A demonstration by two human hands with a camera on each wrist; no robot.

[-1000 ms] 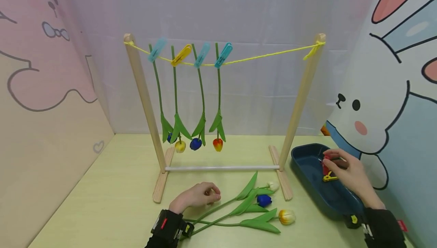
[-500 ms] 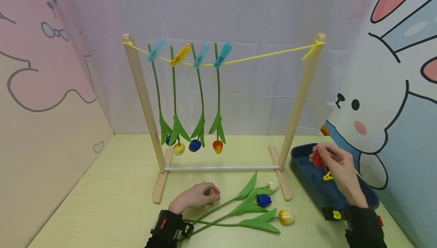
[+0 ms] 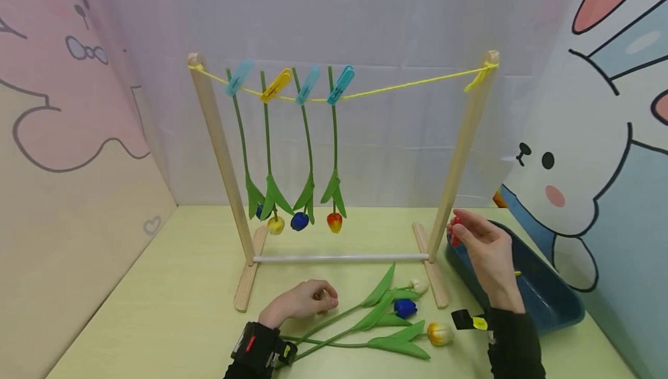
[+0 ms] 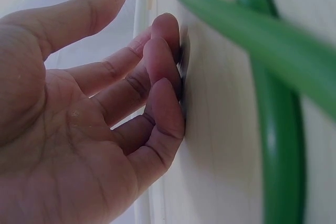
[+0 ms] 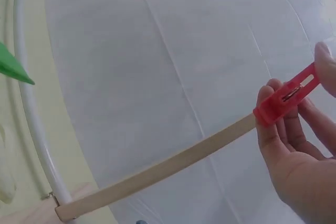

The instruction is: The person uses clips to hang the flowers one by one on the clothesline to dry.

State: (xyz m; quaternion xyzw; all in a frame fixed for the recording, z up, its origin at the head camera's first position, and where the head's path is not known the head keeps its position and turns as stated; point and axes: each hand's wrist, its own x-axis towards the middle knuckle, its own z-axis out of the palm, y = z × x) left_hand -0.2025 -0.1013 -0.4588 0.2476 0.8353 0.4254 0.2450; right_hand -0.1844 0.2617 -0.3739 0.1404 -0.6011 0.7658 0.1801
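My right hand (image 3: 486, 251) pinches a red clothespin (image 5: 286, 98) between thumb and fingers, above the left edge of the dark blue tray (image 3: 561, 315). My left hand (image 3: 302, 301) rests on the table with loosely bent fingers and holds nothing; in the left wrist view its fingertips (image 4: 167, 100) touch the tabletop beside green stems (image 4: 278, 129). Several artificial tulips lie to its right, with a white bloom (image 3: 419, 285), a blue bloom (image 3: 405, 309) and a yellow-white bloom (image 3: 440, 334). Several tulips hang upside down from a yellow string (image 3: 407, 84), held by blue clothespins (image 3: 341, 84) and a yellow clothespin (image 3: 275, 85).
The string spans two wooden posts (image 3: 464, 153) joined low down by a white rod (image 3: 339, 258). The right post stands close to my right hand. In the tray a bit of yellow (image 3: 517, 273) shows behind my hand. Cartoon-printed panels (image 3: 579, 205) flank the table.
My right hand has lifted the red clothespin out of the tray and moved left toward the right post. My left hand has stayed where it was.
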